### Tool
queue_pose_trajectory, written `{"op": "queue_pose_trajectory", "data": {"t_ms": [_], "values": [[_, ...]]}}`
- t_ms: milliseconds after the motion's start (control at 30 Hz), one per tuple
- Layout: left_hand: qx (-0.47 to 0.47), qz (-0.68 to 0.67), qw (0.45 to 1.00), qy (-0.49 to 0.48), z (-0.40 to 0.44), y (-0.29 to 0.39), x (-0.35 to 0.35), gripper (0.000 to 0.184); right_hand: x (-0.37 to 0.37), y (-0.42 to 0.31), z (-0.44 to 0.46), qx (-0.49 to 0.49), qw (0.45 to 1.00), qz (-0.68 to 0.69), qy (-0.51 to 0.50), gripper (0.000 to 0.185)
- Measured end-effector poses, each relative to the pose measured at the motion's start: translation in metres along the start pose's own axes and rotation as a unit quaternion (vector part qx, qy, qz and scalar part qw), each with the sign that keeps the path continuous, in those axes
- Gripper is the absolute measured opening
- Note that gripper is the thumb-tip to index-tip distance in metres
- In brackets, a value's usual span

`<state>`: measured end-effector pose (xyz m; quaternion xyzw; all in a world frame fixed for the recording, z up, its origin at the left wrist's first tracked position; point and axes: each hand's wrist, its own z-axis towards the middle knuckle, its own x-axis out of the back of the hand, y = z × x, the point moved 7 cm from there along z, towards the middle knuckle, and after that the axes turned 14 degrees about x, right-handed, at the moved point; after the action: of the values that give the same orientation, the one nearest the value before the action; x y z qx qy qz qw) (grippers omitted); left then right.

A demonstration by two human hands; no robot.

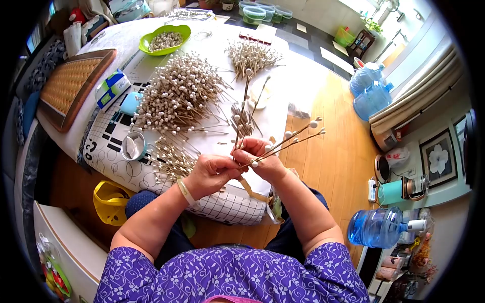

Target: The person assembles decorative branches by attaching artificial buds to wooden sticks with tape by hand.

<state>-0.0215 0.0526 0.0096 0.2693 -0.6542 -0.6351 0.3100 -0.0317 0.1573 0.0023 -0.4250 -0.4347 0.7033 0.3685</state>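
Note:
My right hand [260, 157] is closed around several thin brown stems with white buds [290, 137], which fan out upward and to the right. My left hand [214, 174] meets it at the stems' lower ends, thumb and fingers pinched together there. From just below the fingers hangs a narrow tan strip [246, 188]; which hand has hold of it is hidden. Just beyond my hands lies a small bunch of short stems [241, 120]. Left of them, loose budded stems [174, 159] spread near my left hand.
A large heap of white-budded stems [179, 93] covers the table's middle, with another bunch [252, 55] behind. A green bowl [164, 40], a small tin [134, 146] and a tissue pack [112, 89] stand leftward. Water bottles [376, 228] are at right, a yellow bag [110, 202] below left.

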Motion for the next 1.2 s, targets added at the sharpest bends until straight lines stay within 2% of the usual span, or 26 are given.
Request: {"op": "queue_pose_trajectory", "data": {"t_ms": [100, 200, 267, 367, 467, 533, 733, 800, 900, 1100, 1200], "values": [[0.009, -0.017, 1.0, -0.004, 0.002, -0.004, -0.001, 0.007, 0.003, 0.003, 0.0, 0.008, 1.0, -0.015, 0.007, 0.014], [-0.019, 0.034, 0.999, 0.038, 0.002, -0.002, 0.002, 0.006, 0.004, 0.001, 0.0, 0.001, 1.0, -0.021, 0.007, 0.013], [-0.09, 0.095, 0.986, 0.098, -0.001, 0.01, 0.005, 0.008, 0.009, -0.002, 0.001, 0.009, 0.999, -0.044, 0.026, 0.013], [-0.111, 0.1, 0.984, 0.098, -0.001, 0.014, 0.008, 0.014, 0.011, 0.0, 0.0, -0.006, 0.997, -0.069, 0.035, 0.013], [-0.055, 0.027, 0.994, 0.091, 0.001, 0.0, 0.01, 0.015, 0.009, 0.002, 0.0, 0.014, 0.997, -0.078, 0.013, 0.013], [-0.052, 0.018, 0.994, 0.097, 0.001, -0.002, 0.01, 0.015, 0.008, 0.002, 0.001, 0.03, 0.996, -0.089, 0.008, 0.012], [-0.089, 0.058, 0.984, 0.14, -0.004, 0.013, 0.013, 0.01, 0.002, -0.004, 0.002, 0.06, 0.998, -0.026, 0.025, 0.009], [-0.115, 0.094, 0.977, 0.154, -0.005, 0.015, 0.014, 0.009, 0.006, -0.004, -0.001, 0.041, 0.995, -0.017, 0.084, 0.009], [-0.128, 0.112, 0.972, 0.164, -0.005, 0.017, 0.015, 0.009, 0.011, -0.002, -0.003, 0.03, 0.993, -0.041, 0.106, 0.01], [-0.142, 0.14, 0.963, 0.182, -0.009, 0.021, 0.014, 0.009, 0.01, -0.001, -0.002, 0.047, 0.993, -0.033, 0.103, 0.012], [-0.107, 0.061, 0.977, 0.175, -0.007, 0.013, 0.015, 0.009, 0.008, -0.007, 0.0, 0.089, 0.992, -0.039, 0.083, 0.014]]}}
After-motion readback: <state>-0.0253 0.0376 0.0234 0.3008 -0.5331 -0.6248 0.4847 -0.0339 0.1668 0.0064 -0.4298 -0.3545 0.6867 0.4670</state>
